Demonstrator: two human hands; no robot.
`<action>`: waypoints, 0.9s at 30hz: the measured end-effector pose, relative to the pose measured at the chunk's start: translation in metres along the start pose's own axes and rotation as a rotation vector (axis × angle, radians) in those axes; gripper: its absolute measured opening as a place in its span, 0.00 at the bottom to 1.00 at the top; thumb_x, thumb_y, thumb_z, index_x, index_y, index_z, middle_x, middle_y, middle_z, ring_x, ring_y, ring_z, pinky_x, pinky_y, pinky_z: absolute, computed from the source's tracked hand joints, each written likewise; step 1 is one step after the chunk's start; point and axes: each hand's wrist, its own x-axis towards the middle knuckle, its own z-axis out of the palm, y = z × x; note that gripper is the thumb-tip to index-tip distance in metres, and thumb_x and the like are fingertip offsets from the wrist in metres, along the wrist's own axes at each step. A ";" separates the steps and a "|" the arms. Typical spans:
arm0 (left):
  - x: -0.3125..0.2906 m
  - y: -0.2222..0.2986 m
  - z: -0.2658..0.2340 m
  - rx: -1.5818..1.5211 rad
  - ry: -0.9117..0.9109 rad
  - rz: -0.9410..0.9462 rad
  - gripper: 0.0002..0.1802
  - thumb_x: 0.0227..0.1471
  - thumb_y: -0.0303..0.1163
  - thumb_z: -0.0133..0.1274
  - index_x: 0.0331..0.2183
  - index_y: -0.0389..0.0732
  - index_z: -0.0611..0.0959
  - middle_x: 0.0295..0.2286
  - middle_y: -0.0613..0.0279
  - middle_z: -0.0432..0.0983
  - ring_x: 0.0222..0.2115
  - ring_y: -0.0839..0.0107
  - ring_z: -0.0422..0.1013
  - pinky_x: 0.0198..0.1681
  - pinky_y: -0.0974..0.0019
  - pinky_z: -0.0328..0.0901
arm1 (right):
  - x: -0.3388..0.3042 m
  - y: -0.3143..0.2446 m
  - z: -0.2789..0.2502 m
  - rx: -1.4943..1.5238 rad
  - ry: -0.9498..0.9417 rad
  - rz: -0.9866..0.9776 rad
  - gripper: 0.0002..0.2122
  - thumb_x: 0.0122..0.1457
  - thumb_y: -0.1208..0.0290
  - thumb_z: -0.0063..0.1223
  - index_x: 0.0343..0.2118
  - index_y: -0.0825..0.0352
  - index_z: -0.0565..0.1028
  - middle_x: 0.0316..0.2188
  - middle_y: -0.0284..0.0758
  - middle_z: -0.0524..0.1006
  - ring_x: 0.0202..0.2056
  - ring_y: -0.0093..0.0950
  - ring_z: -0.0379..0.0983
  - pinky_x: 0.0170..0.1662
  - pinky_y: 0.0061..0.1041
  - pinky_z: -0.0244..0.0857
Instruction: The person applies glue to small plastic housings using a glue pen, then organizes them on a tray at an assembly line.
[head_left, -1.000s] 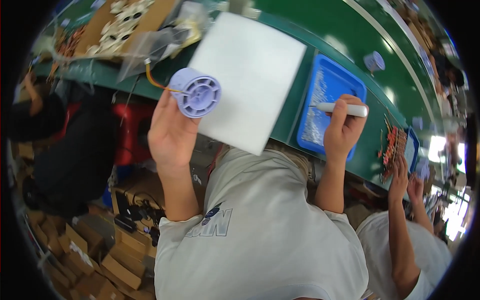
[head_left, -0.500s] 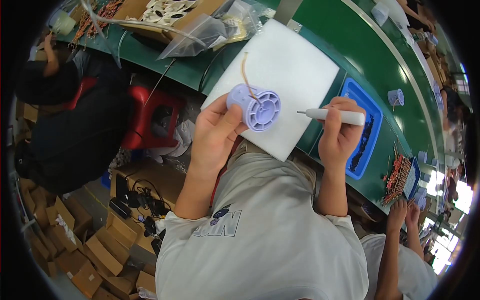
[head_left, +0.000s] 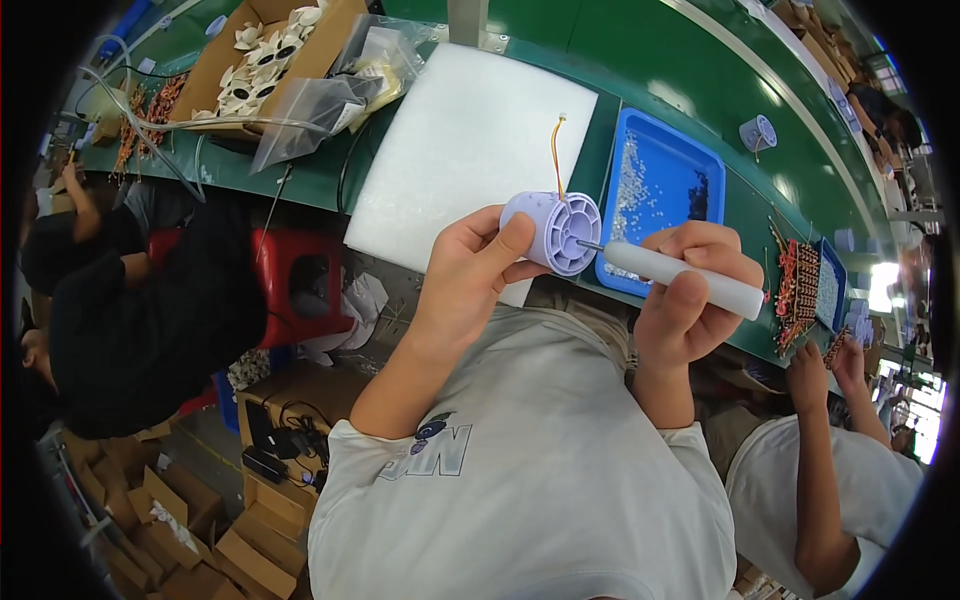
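Note:
My left hand [head_left: 465,268] grips a lavender plastic cylinder [head_left: 533,218] by its side, with its ribbed, hollow end turned to the right. A thin bundle of coloured wires [head_left: 556,155] rises from it to a small pale connector. My right hand [head_left: 672,328] is closed round a white pen-shaped screwdriver [head_left: 690,277]. Its metal shaft points left into the cylinder's ribbed end; whether the tip touches a screw is hidden. Both hands are held above the near edge of a white foam pad [head_left: 455,130].
Right of the pad, a blue tray [head_left: 672,150] holds small clear pieces and dark bits. Another lavender cylinder [head_left: 758,133] stands farther off. At back left is a box of white parts [head_left: 262,65] beside plastic bags [head_left: 300,118]. People sit on both sides; a red stool [head_left: 300,285] is at left.
My right hand has brought the screwdriver leftward to the cylinder, so its shaft now reaches into the ribbed end. The view has turned, showing more of the blue tray.

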 end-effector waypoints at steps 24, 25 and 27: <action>-0.007 -0.007 0.024 -0.041 -0.004 -0.031 0.19 0.53 0.36 0.49 0.40 0.29 0.73 0.34 0.56 0.73 0.36 0.71 0.72 0.41 0.66 0.69 | -0.010 0.002 -0.018 0.099 0.028 -0.021 0.09 0.55 0.75 0.48 0.36 0.70 0.62 0.28 0.43 0.69 0.25 0.23 0.67 0.28 0.20 0.67; -0.008 -0.008 0.024 -0.054 0.000 -0.028 0.19 0.53 0.36 0.49 0.40 0.29 0.73 0.34 0.56 0.73 0.36 0.71 0.72 0.41 0.66 0.69 | -0.010 0.003 -0.019 0.086 0.018 -0.022 0.09 0.55 0.75 0.48 0.36 0.70 0.62 0.28 0.43 0.69 0.25 0.24 0.67 0.28 0.20 0.67; -0.007 -0.008 0.025 -0.075 0.008 -0.022 0.18 0.53 0.36 0.48 0.39 0.29 0.73 0.34 0.56 0.73 0.35 0.71 0.72 0.41 0.66 0.69 | -0.010 0.003 -0.020 0.075 0.010 -0.025 0.09 0.55 0.75 0.48 0.36 0.70 0.62 0.28 0.43 0.69 0.26 0.24 0.67 0.29 0.20 0.68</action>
